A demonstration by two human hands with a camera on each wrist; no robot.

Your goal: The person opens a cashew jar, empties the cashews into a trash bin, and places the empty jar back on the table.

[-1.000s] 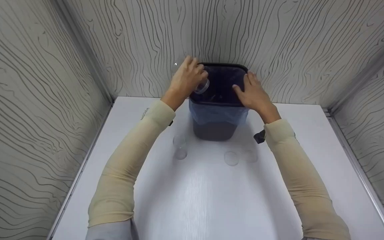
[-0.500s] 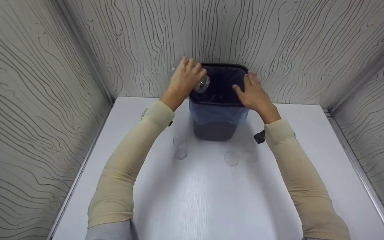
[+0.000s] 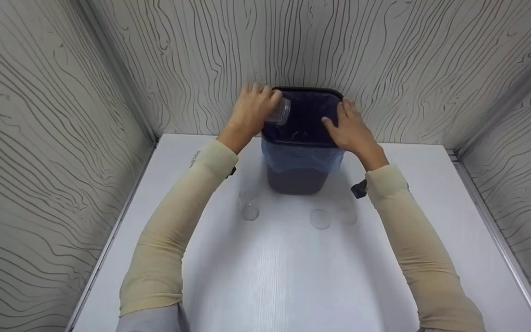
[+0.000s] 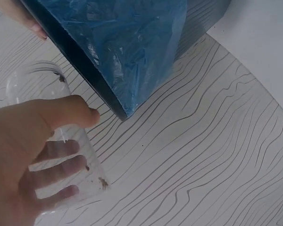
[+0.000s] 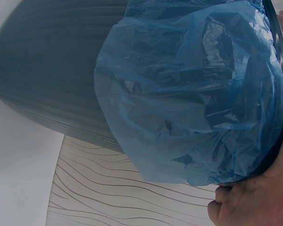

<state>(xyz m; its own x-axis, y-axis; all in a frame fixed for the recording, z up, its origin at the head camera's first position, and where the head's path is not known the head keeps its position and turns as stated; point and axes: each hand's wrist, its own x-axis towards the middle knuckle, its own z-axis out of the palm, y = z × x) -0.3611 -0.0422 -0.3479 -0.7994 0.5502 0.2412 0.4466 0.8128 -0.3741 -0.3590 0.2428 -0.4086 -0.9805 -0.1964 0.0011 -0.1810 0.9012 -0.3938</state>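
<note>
Over on the left, the left hand (image 3: 252, 110) has its fingers and thumb wrapped round a clear plastic cup (image 3: 280, 111), holding it up at the left rim of the dark bin (image 3: 300, 177). The cup lies tipped on its side: its long axis runs roughly left to right, and the end that shows past the fingers points out over the bin's opening. Which end is the mouth cannot be told from the head view. From the left wrist, the cup (image 4: 61, 150) shows a few dark specks stuck to its inside wall, and the fingers (image 4: 56, 172) are seen through the plastic, curled round it.

Centre now: the bin stands upright on the white table (image 3: 293, 276), close against the patterned back wall. A blue liner bag (image 3: 300, 157) is folded down over its rim and hangs part-way down the outside. The inside looks dark; what lies in it cannot be made out.

In front of the bin, three more clear cups sit on the table: one (image 3: 249, 205) to the left and two (image 3: 321, 219) (image 3: 347, 216) close together to the right.

On the right, the right hand (image 3: 351, 131) grips the bin's right rim, thumb inside. The right wrist view shows it pressing the liner (image 5: 193, 94) at the edge.
</note>
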